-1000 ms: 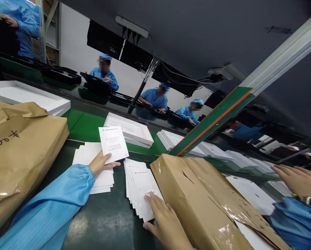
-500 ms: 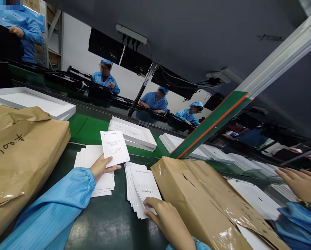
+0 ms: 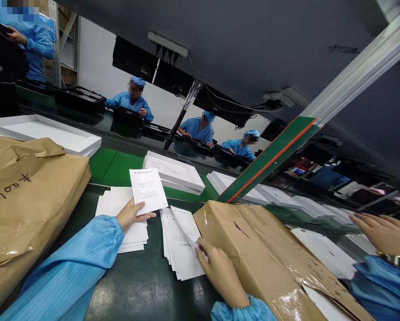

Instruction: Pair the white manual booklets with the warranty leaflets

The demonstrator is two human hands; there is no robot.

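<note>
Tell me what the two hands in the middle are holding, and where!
The left hand holds a warranty leaflet by its lower left corner. The right hand pinches a white booklet at its near end; exactly which spot is hidden.

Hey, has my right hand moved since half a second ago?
Yes: your right hand has shifted rightward and slightly up the picture, nearer the fixed green-banded post.

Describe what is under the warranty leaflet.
Fingers of the left hand show under the warranty leaflet; a white paper stack lies lower, partly in view. Whatever the leaflet covers is hidden.
</note>
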